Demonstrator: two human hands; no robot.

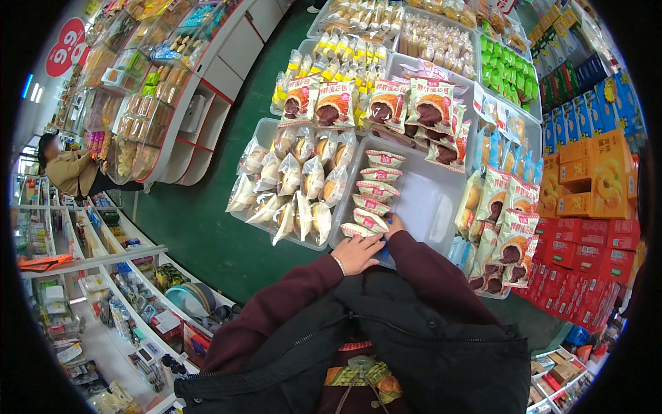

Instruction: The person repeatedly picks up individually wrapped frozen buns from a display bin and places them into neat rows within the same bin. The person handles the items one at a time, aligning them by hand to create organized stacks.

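Observation:
A clear plastic bin (339,212) stands in front of me. Down its left side runs a column of several wrapped buns (380,174), standing on edge with red-and-cream wrapper ends up. My left hand (358,253) lies over the bin's near edge, fingers stretched to the right, against the nearest wrapped bun (357,231). At the right ends of the nearest packets is my right hand (394,225), its fingertips partly hidden. Something small and blue shows between the hands. Whether either hand grips a packet cannot be made out. The bin's white bottom (426,199) shows on the right.
Bagged round pastries (289,176) fill a bin at left. Filled-bun packets (432,106) lie across the bins beyond; more such packets (512,235) stand at right beside stacked red cartons (579,264). A person (70,168) stands by the snack shelves at far left.

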